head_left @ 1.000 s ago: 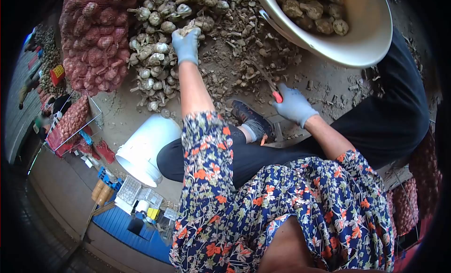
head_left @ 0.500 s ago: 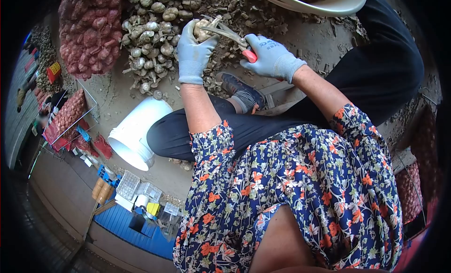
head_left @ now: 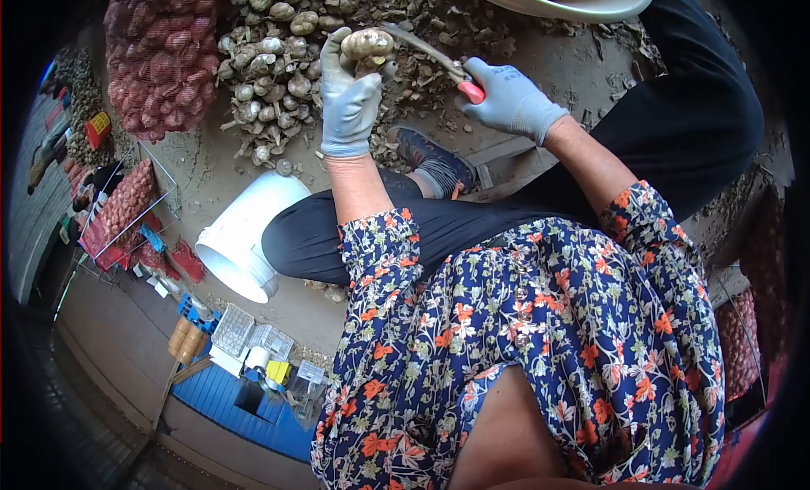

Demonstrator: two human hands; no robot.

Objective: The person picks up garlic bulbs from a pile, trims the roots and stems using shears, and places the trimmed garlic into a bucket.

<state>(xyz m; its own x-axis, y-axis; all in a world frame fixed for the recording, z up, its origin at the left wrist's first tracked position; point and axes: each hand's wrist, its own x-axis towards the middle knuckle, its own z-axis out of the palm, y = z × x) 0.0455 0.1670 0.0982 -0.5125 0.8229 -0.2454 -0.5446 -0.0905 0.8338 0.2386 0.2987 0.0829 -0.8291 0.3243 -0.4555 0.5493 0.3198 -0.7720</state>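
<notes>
My gloved left hand [head_left: 350, 102] is closed around a garlic bulb [head_left: 368, 43], its fingers and thumb wrapped about the sides. The bulb's pale, soil-marked rounded face points up. To the right, my gloved right hand [head_left: 513, 99] grips shears [head_left: 429, 51] by the red handle. Their long metal blades point up and left, with the tips close to the bulb but apart from it. A pile of garlic bulbs [head_left: 266, 92] with stems lies on the ground left of my left hand.
A red mesh sack of garlic [head_left: 162, 64] stands at upper left. A white bucket [head_left: 249, 228] lies on its side by my knee. Dry trimmings [head_left: 472, 26] cover the ground ahead. A pale basin [head_left: 582, 9] with bulbs sits at the top right, and my shoe [head_left: 429, 157] is below my hands.
My left hand has turned the bulb so its rounded face points up. My right hand has drawn the shears rightward and slightly down, off the bulb's stem.
</notes>
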